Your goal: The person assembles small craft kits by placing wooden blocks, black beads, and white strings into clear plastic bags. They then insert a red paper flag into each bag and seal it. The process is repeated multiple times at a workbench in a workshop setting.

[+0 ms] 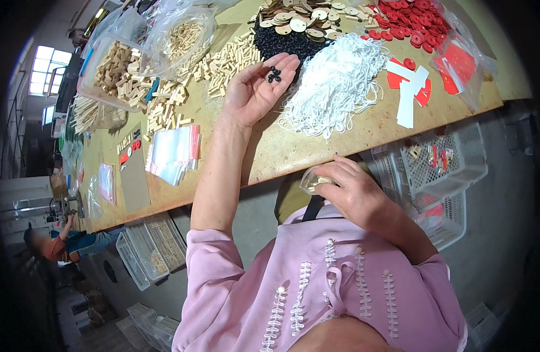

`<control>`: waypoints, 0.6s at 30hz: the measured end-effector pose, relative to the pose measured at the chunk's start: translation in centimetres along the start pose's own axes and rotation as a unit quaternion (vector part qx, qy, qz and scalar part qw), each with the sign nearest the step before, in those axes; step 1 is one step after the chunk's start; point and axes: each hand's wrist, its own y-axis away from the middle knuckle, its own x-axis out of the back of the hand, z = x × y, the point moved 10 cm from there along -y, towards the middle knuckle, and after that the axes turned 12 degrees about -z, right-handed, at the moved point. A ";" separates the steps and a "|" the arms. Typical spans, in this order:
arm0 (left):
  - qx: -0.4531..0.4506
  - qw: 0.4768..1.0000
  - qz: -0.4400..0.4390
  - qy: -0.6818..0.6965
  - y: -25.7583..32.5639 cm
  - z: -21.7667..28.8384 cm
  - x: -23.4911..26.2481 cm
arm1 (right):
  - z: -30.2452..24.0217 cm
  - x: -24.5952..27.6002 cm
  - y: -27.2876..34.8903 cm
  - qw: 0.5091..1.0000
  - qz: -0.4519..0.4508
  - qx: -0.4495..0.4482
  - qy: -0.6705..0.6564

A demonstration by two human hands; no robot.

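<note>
A person in a pink top sits at a wooden bench (317, 146), seen from above their own head. Their left hand (255, 88) is raised palm up over the bench, fingers loosely spread, its grip released. A small cluster of black beads (274, 74) rests on the palm near the base of the fingers. I cannot count them surely; there look to be about 5.

Their right hand (352, 190) is lower, just off the near edge of the bench, above their lap. Its grip is closed around a small clear plastic bag (314, 179), pinched at the mouth between thumb and fingers. The bag seems to hold a few pale pieces.

The beads look tiny, hard, light and smooth, so I judge they would roll off a tilted palm easily; a cupped hand or a fingertip pinch would suit them. The bag looks thin, soft and slippery, best held at its open rim.

Just beyond the left hand lies a heap of black beads (287, 41), with tan wooden discs (302, 17) behind it. A tangle of white cord (334, 82) sits to its right, red discs (413, 23) farther right. Pale wooden sticks (164, 88) and a stack of clear bags (173, 154) lie to the left. White mesh baskets (446, 170) sit below the bench on the right.
</note>
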 end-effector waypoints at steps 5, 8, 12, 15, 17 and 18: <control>0.011 1.000 -0.015 0.008 0.2 -0.5 0.3 | 0.0 -0.2 -0.2 1.000 -0.005 -0.001 -0.004; 0.015 1.000 -0.015 0.021 0.3 -0.8 0.3 | 0.0 -0.2 -0.2 1.000 -0.005 -0.004 -0.005; 0.012 1.000 -0.007 0.021 0.6 -0.8 0.7 | -0.1 -0.2 -0.2 1.000 -0.009 -0.004 -0.002; 0.013 1.000 -0.009 0.023 0.6 -0.8 1.0 | -0.1 -0.3 -0.2 1.000 -0.012 -0.005 0.001; 0.012 1.000 -0.006 0.016 0.6 -0.9 1.1 | -0.2 -0.3 -0.2 1.000 -0.012 -0.005 0.003; 0.012 1.000 -0.005 0.012 0.6 -0.9 1.2 | -0.2 -0.3 -0.2 1.000 -0.012 -0.005 0.003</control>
